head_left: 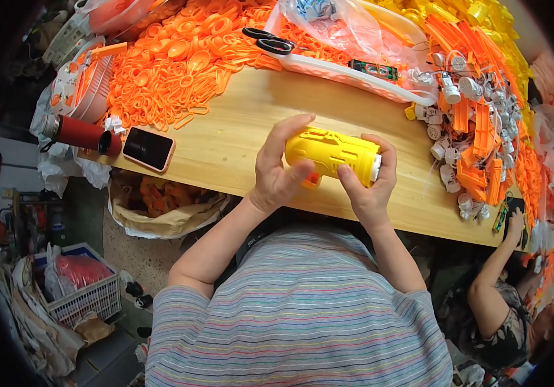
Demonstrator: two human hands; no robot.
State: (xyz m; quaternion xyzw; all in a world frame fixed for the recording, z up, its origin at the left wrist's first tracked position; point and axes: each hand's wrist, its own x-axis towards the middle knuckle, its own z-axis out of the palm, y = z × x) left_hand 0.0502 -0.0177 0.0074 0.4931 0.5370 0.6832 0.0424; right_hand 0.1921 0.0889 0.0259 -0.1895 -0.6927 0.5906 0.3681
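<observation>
A yellow plastic toy body [328, 149], roughly a cylinder with moulded slots, lies sideways between my hands above the table's near side. My left hand [278, 164] is closed round its left end, thumb in front and fingers behind. At the other end, my right hand [370, 187] grips it with the thumb on the near side and fingers over the white end piece [376, 167]. A small orange part [311, 180] sticks out below the yellow body, close to my left thumb. The toy's far side is hidden.
Loose orange plastic rings and spoon shapes [180, 71] heap at the far left. Nearby are a phone [148, 149] and a red flask [80, 134]. Scissors [269, 41] lie by a white tray [354, 71]. Orange-and-white assemblies [477, 135] pile rightward, near another person's hand [515, 222].
</observation>
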